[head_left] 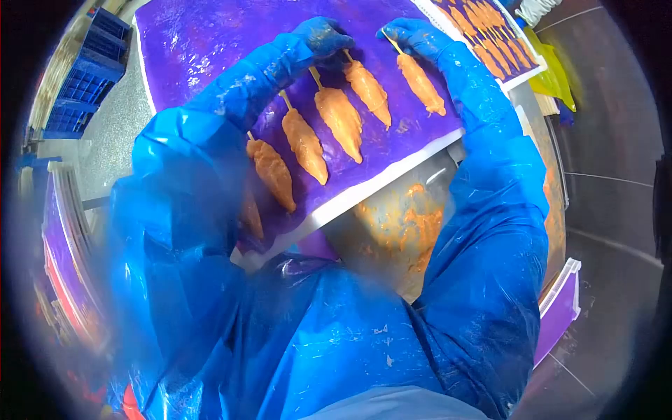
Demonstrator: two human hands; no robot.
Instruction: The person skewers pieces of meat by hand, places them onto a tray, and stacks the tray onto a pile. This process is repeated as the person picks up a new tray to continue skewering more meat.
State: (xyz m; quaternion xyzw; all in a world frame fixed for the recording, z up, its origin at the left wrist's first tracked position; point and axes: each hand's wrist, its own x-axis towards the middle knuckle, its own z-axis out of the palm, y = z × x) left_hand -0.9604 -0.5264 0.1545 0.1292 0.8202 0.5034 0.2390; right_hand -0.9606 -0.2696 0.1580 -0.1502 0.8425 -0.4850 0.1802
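While the blue-gloved right hand (413,38) is pinching the thin pale stick of the rightmost long orange coated skewer (421,85), the blue-gloved left hand (320,38) is curling at the stick end of the neighbouring orange skewer (368,95), tho whether its fingers are gripping I can't tell. Both pieces are lying on the big white-edged tray w/ shiny purple lining (203,42), sticks pointing away from the person, in a slanting row w/ four more. Main risk: the lining is looking wet & slick, so a push on a stick could be sending a piece skidding into its neighbour, or, as the tips are pointing at the near rim, poss. over it onto the grey metal surface smeared w/ orange residue (399,225). The coating is looking soft, so a hard tug or twist could be working a stick loose. The baggy blue plastic left sleeve (183,143) is partly covering the leftmost piece & could be smearing it. As for containers: a second white-rimmed tray (525,77), upper right, is holding rows of similar skewers; a purple tray w/ white rim (558,318) is standing tilted lower right; blue plastic crates (94,59) are sitting far left, contents n/a from here.
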